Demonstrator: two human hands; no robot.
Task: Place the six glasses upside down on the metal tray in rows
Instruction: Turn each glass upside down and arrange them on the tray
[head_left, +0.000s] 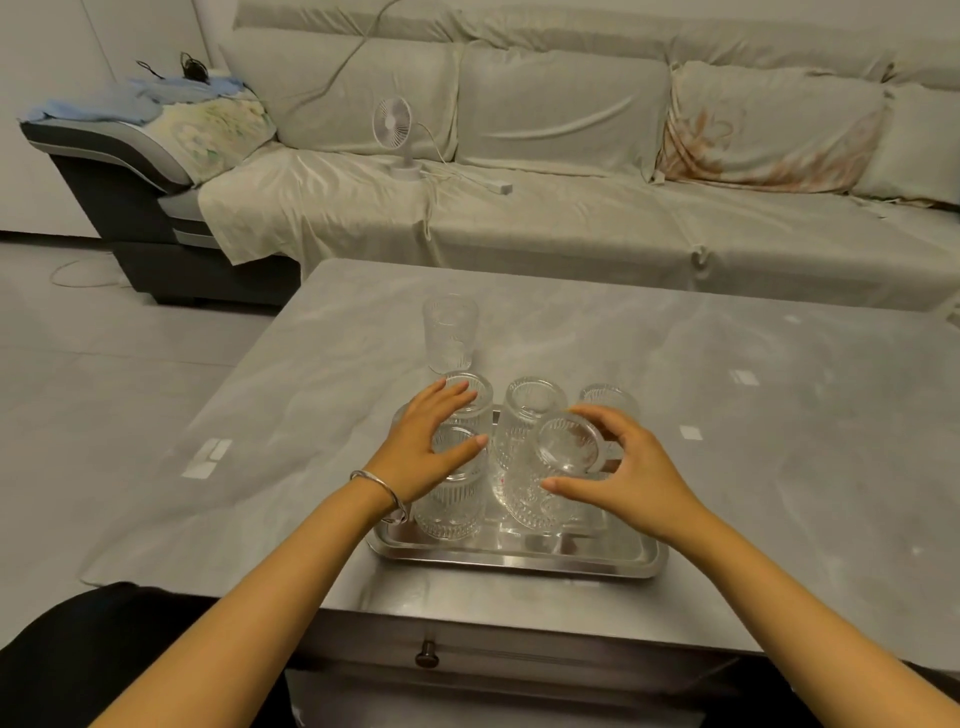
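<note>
A metal tray (519, 558) lies on the grey table near its front edge. Several ribbed clear glasses stand upside down on it in two rows. My right hand (631, 480) is shut on the front middle glass (563, 470), which is base up and tilted, with its rim low near the tray. My left hand (431, 447) rests with fingers spread over the front left glass (452, 506) and touches the rear left glass (470, 400). Another inverted glass (535, 410) stands at the rear middle, one more (608, 400) at the rear right. One glass (449, 332) stands upright on the table beyond the tray.
The grey table (727, 415) has a drawer knob (427, 654) at its front. Behind it is a covered sofa (571, 208) with a small white fan (395, 135) and its cable. White tape marks (208, 457) lie on the tabletop.
</note>
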